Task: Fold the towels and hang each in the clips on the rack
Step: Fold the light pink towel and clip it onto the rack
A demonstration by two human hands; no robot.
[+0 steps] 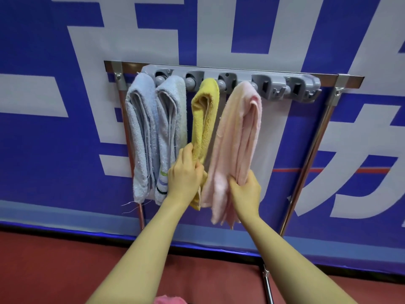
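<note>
Four towels hang folded from the rack [230, 76]: two blue, one yellow [205, 119], one pink [237, 137]. Your left hand [185, 175] grips the yellow's lower part; your right hand [246, 189] grips the pink beside it. Two clips stand free up right.

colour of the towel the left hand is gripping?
Yellow. The left hand grips the yellow towel near its lower end; clearest in the head view.
</note>
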